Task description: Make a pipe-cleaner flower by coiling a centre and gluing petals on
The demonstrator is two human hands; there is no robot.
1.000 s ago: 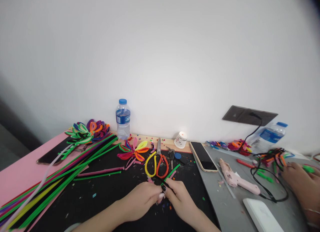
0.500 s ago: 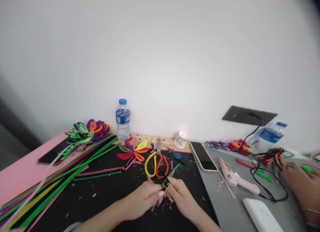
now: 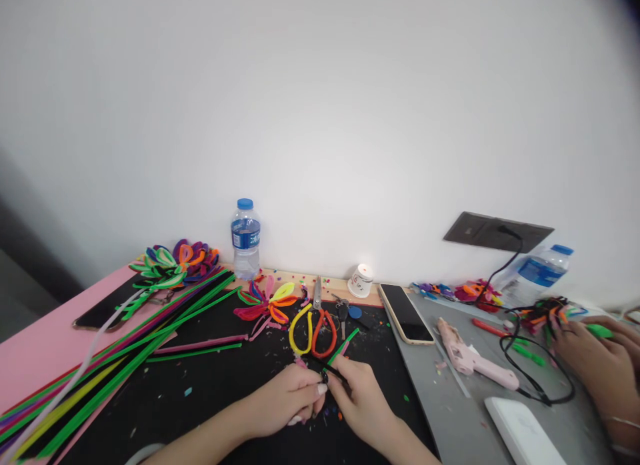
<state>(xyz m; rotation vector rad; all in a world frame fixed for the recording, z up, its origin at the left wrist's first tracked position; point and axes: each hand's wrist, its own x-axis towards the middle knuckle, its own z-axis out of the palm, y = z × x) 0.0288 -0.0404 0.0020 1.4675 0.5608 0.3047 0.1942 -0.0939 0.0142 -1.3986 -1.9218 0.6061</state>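
Note:
My left hand [image 3: 289,397] is closed, its thumb and fingers pinching a dark strand over the black mat. Close beside it, my right hand [image 3: 364,399] has its fingers bent round a black pipe cleaner [image 3: 319,363], whose free end points up and left. Just beyond my hands lie scissors [image 3: 317,298] with one yellow and one red handle loop. A multicoloured pipe-cleaner flower [image 3: 267,303] rests left of the scissors. Short green and pink pipe-cleaner pieces [image 3: 346,345] lie by my right fingertips. The fingers hide part of the strand.
Long pipe cleaners [image 3: 135,345] spread across the left side. A water bottle [image 3: 245,241], a paper cup [image 3: 361,281] and keys [image 3: 343,311] stand or lie toward the wall. On the right are a phone [image 3: 406,313], a pink glue gun [image 3: 477,365] and a co-worker's hands [image 3: 590,358].
My right hand's fingers have shifted on the black pipe cleaner, which now slants up and left. A gap shows between my hands. The co-worker's hands have moved together round a green thing.

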